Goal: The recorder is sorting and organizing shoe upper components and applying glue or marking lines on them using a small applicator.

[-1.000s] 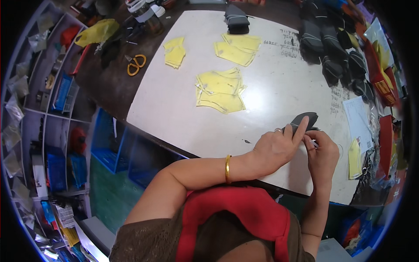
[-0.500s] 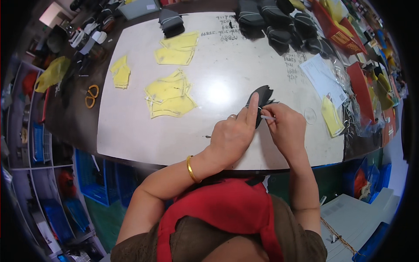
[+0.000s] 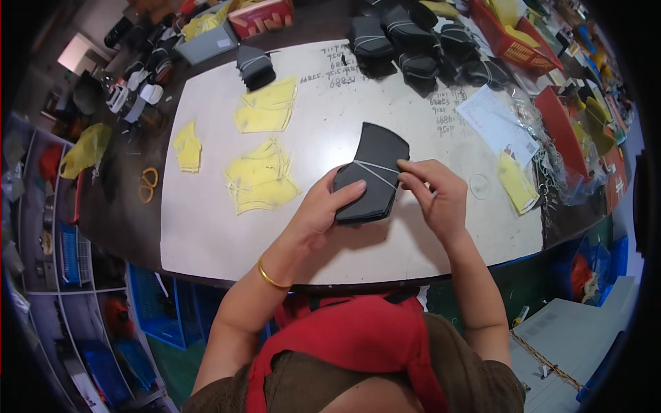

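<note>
A stack of black cut pieces (image 3: 375, 196), curved in outline, is held tilted above the white board. A pale rubber band (image 3: 375, 165) crosses it in two strands. My left hand (image 3: 323, 206) is closed round the stack's left side, the thumb lying on the top piece and the other fingers hidden underneath. At the stack's right edge, my right hand (image 3: 437, 196) pinches where the band wraps over. A small whitish tip shows between its curled fingers, too small to name.
Yellow cut pieces (image 3: 261, 175) lie on the white board (image 3: 227, 255) to the left. Several banded black stacks (image 3: 406, 34) are heaped at the back, with red baskets (image 3: 520, 45) beyond. A paper sheet (image 3: 496, 124) and a loose band (image 3: 478, 186) are at right; orange-handled scissors (image 3: 148, 184) lie left.
The black stack has turned from edge-on to face up, showing its broad top and crossed band. My left hand has shifted left, from pressing on it to gripping its side.
</note>
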{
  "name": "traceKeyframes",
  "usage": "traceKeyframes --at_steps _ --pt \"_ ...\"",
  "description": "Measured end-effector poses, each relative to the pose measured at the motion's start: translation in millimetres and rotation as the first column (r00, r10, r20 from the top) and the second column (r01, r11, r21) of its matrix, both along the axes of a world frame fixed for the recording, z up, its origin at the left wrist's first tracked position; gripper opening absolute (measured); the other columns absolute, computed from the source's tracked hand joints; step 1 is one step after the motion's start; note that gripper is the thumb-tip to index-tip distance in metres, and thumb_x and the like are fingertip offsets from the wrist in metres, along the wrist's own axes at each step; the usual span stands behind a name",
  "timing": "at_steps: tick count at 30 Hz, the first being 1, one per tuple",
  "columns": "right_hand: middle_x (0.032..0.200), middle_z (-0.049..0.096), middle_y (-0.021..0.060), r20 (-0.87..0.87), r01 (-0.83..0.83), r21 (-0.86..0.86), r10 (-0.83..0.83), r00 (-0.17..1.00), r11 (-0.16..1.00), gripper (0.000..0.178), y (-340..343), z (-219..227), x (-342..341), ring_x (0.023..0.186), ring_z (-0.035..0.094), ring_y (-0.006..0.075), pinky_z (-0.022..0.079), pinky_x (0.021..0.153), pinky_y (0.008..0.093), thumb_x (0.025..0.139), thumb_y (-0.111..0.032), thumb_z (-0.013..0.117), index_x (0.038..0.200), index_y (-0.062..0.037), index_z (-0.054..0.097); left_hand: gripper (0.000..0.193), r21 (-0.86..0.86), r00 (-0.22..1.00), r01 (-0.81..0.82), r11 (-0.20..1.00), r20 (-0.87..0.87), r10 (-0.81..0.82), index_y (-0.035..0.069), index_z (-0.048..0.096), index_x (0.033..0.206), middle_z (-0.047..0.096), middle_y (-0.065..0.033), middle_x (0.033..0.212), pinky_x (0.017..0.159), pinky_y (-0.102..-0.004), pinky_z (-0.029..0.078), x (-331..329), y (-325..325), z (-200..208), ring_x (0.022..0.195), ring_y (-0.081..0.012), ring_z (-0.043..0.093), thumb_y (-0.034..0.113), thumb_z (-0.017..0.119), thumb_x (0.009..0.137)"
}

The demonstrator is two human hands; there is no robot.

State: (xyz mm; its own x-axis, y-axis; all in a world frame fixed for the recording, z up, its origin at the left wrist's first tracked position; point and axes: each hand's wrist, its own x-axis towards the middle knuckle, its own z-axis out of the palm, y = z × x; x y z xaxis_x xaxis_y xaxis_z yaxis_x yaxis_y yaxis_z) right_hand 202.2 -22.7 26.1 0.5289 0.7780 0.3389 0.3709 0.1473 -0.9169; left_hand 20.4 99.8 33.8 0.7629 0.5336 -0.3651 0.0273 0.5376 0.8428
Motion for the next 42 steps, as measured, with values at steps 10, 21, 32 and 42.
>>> traceKeyframes --at_steps 10,21,32,42 --pt "0.074 0.062 0.0063 0.49 -0.123 -0.325 0.278 0.826 0.938 0.009 3 12 13 0.068 0.064 0.0298 0.051 0.061 0.036 0.084 -0.013 0.069 0.09 -0.0087 0.063 0.06 0.547 0.976 0.141 0.825 -0.217 -0.023 0.004 0.049 0.137 0.07 -0.0144 0.106 0.084 -0.0325 0.054 -1 -10 -7 0.096 -0.0208 0.069 0.022 0.078 0.086" --pt "0.068 0.043 -0.0085 -0.695 0.013 0.002 -0.008 0.719 1.0 0.006 3 14 109 0.058 0.034 0.0031 0.026 0.054 0.0208 0.093 -0.015 0.062 0.088 -0.0139 0.059 0.073 0.935 0.941 0.332 0.124 -0.337 0.019 0.013 0.033 0.148 0.07 -0.0188 0.103 0.07 -0.0495 0.051 -10 10 -5 0.083 -0.0408 0.067 0.017 0.074 0.088" --pt "0.105 0.073 0.009 0.214 0.075 -0.344 0.0 0.977 0.936 0.038 -1 21 74 0.096 0.071 0.0239 0.054 0.084 0.0375 0.084 -0.033 0.08 0.111 -0.0072 0.07 0.088 0.751 0.766 0.609 0.255 -0.64 0.058 0.012 0.023 0.155 0.069 -0.0214 0.088 0.073 -0.0501 0.051 14 46 26 0.084 -0.0433 0.067 0.017 0.076 0.085" --pt "0.101 0.073 0.0078 0.572 -0.031 -0.539 0.392 0.72 0.842 0.041 19 24 2 0.092 0.07 0.0277 0.056 0.071 0.0395 0.08 -0.025 0.076 0.118 -0.0142 0.066 0.108 0.873 0.871 0.488 0.023 -0.485 -0.079 0.008 0.017 0.159 0.044 -0.0278 0.147 0.11 -0.0445 0.039 17 96 22 0.137 -0.0409 0.044 0.038 0.083 0.08"
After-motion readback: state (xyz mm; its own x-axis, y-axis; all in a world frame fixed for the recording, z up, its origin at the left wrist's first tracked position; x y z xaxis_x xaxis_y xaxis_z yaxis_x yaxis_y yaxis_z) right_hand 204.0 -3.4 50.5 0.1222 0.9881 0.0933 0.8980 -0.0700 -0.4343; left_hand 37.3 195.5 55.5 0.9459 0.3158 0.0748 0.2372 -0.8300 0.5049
